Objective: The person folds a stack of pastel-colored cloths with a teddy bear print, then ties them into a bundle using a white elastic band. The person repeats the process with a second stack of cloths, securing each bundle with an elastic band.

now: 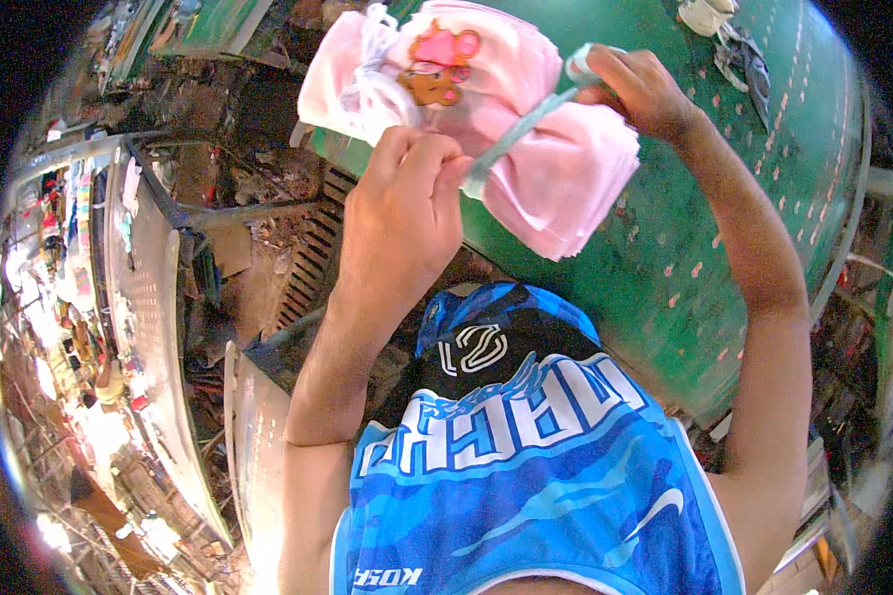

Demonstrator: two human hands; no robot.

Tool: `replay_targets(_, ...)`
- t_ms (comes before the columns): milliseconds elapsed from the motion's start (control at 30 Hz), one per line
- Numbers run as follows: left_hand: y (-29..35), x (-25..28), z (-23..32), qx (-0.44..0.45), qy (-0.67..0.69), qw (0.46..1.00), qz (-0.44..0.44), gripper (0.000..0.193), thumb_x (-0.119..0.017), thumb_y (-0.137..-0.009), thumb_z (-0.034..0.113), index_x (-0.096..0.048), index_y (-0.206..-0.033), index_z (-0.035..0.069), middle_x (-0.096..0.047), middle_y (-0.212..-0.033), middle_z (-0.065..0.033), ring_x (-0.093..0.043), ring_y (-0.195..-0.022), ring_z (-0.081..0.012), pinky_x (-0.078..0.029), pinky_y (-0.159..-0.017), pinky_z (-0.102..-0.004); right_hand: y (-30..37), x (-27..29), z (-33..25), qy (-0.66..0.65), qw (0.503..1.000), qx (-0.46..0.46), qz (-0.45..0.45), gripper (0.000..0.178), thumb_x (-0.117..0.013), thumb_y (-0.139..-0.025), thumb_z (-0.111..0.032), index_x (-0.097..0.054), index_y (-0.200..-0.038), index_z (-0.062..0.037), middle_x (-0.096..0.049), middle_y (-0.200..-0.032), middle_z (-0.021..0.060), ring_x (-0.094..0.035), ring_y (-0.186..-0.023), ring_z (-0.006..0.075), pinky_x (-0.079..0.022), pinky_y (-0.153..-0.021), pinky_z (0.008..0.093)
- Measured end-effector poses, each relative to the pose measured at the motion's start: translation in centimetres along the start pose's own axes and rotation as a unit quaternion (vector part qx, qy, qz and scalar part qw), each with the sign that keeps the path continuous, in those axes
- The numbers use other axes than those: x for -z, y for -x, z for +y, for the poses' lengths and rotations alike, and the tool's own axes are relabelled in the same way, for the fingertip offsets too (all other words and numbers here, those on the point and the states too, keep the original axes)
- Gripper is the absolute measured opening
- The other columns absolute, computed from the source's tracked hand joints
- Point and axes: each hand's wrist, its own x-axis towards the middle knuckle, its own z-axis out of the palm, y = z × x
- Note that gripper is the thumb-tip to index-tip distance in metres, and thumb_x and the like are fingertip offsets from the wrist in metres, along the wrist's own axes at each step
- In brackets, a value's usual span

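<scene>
A thick stack of pink fabric pieces (561, 193) lies on the green table, with a pink and brown teddy bear print on its top piece. Across the stack runs a pale blue-green cloth strip (523, 127), which squeezes the fabric in at the middle. My left hand (407, 193) is closed on the strip's near end, against the front side of the bundle. My right hand (645, 91) pinches the other end and pulls it taut toward the upper right. White cords (379, 84) lie looped on the left part of the stack.
The green table (665, 268) has worn, chipped paint and a curved right edge. At its far right lie a pale cloth and a dark one (744, 69). To the left are a slotted metal part (313, 248), a pale panel (149, 268) and cluttered ground.
</scene>
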Motion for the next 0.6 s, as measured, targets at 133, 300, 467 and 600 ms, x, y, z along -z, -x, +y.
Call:
replay_targets(133, 0.0, -1.2, 3.6, 0.004, -0.085, 0.996, -0.034, 0.009, -0.065, -0.096, 0.007, -0.066, -0.105, 0.006, -0.07, -0.096, -0.015, -0.069, -0.094, -0.0406, -0.056, -0.077, -0.05, 0.0, 2.0, 0.2, -0.025, 0.997, -0.073, -0.011, 0.051, -0.081, -0.091, -0.041, -0.059, -0.119, -0.0044, -0.071, -0.098, 0.0162, -0.071, -0.08, 0.0364, -0.054, -0.068, 0.0442)
replay_targets(300, -0.3, -0.5, 5.2, 0.025, -0.201, 0.975, -0.096, 0.011, -0.065, -0.092, 0.004, -0.068, -0.103, 0.005, -0.071, -0.096, -0.0117, -0.066, -0.094, -0.0383, -0.054, -0.08, -0.0476, -1.2, 2.2, -0.8, -0.161, 0.977, -0.143, -0.002, 0.068, -0.085, -0.082, -0.057, -0.061, -0.118, -0.0055, -0.072, -0.096, 0.0155, -0.073, -0.082, 0.0366, -0.056, -0.067, 0.0454)
replay_targets(467, -1.2, 0.8, 5.7, -0.025, -0.27, 0.953, -0.136, 0.014, -0.067, -0.087, 0.002, -0.069, -0.101, 0.004, -0.071, -0.098, -0.0099, -0.06, -0.098, -0.0325, -0.05, -0.086, -0.0447, -0.8, 0.0, -0.4, -0.404, 0.887, -0.212, -0.067, 0.055, -0.09, -0.083, -0.04, -0.059, -0.114, -0.0057, -0.064, -0.08, 0.0052, -0.061, -0.074, 0.0142, -0.047, -0.067, 0.0317)
replay_targets(600, -1.3, 1.4, 6.4, -0.052, -0.352, 0.917, -0.178, 0.013, -0.066, -0.088, 0.004, -0.069, -0.1, 0.003, -0.07, -0.1, -0.0097, -0.059, -0.1, -0.0309, -0.047, -0.092, -0.0451, -0.2, 1.4, -0.1, -0.397, 0.894, -0.162, -0.131, 0.037, -0.08, -0.094, -0.034, -0.066, -0.106, -0.0021, -0.065, -0.078, 0.0044, -0.059, -0.072, 0.0132, -0.046, -0.066, 0.0316)
